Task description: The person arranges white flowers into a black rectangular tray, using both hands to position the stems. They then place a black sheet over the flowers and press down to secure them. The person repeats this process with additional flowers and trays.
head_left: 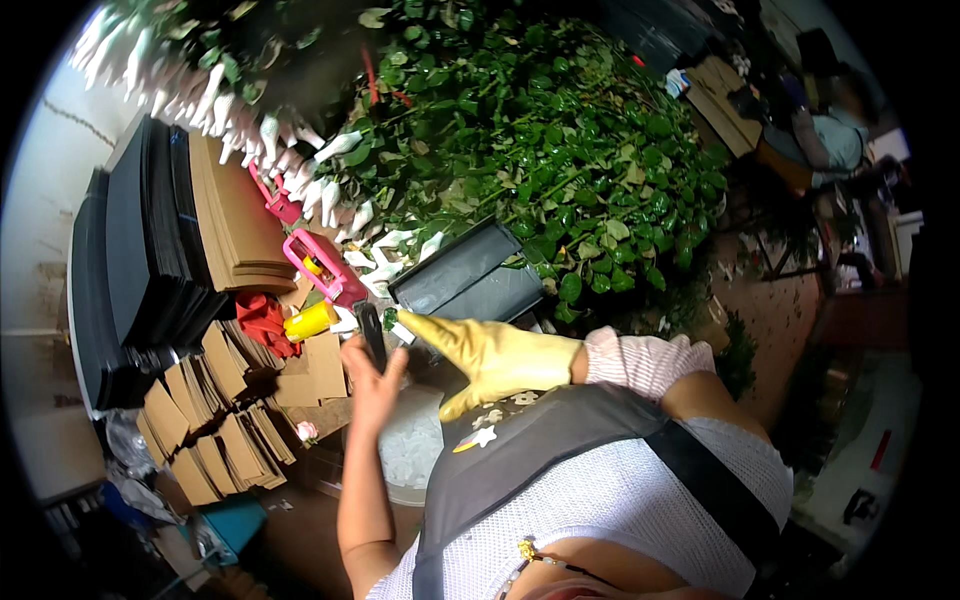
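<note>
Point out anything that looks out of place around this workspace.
A lone pink flower sits by the cardboard stacks, apart from the leafy pile, so it looks stray. Also uneven: only the right hand is gloved; the left hand is bare.

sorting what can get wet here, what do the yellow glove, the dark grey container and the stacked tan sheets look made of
Yellow glove: likely rubber; smooth, soft sheen, bending in creases. Dark grey container: probably plastic, given its smooth, slightly shiny flat sides, though painted metal is possible. Tan sheets: seemingly cardboard; matt, plain brown, stiff and flat in layers.
</note>
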Action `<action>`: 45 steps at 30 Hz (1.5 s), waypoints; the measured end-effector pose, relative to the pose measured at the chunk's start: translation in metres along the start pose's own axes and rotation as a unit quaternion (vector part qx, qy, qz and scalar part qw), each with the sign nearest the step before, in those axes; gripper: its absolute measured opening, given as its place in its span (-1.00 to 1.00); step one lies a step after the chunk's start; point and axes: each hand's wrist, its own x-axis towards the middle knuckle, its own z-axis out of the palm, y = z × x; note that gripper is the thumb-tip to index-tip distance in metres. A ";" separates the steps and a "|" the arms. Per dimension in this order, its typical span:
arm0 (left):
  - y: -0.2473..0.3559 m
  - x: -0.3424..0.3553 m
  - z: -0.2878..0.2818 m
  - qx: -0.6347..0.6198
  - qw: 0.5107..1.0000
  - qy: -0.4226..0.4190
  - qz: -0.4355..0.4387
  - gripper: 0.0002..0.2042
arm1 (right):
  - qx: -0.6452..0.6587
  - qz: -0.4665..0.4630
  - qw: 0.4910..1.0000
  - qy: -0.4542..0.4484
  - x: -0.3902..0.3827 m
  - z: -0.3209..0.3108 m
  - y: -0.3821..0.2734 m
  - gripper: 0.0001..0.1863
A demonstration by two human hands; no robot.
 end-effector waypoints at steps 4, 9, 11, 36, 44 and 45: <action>0.041 0.000 0.027 -0.121 0.973 -0.131 0.145 -0.30 | 0.034 0.029 0.999 0.003 -0.003 -0.012 -0.003 0.16; 0.073 0.068 0.040 0.056 0.942 -0.109 0.314 -0.15 | -0.015 0.217 0.970 0.105 -0.053 -0.036 0.039 -0.05; 0.071 0.094 0.056 0.164 0.885 -0.128 0.416 -0.01 | -0.022 0.265 0.946 0.187 -0.079 -0.034 0.059 -0.12; 0.072 0.096 0.099 0.341 0.829 -0.170 0.410 -0.25 | -0.133 0.418 0.891 -0.117 -0.084 -0.066 0.079 -0.35; 0.073 0.096 0.100 0.337 0.831 -0.168 0.409 -0.26 | -0.103 0.436 0.890 -0.090 -0.090 -0.058 0.086 -0.52; 0.072 0.096 0.100 0.340 0.831 -0.163 0.409 -0.25 | -0.106 0.440 0.886 -0.098 -0.091 -0.057 0.090 -0.50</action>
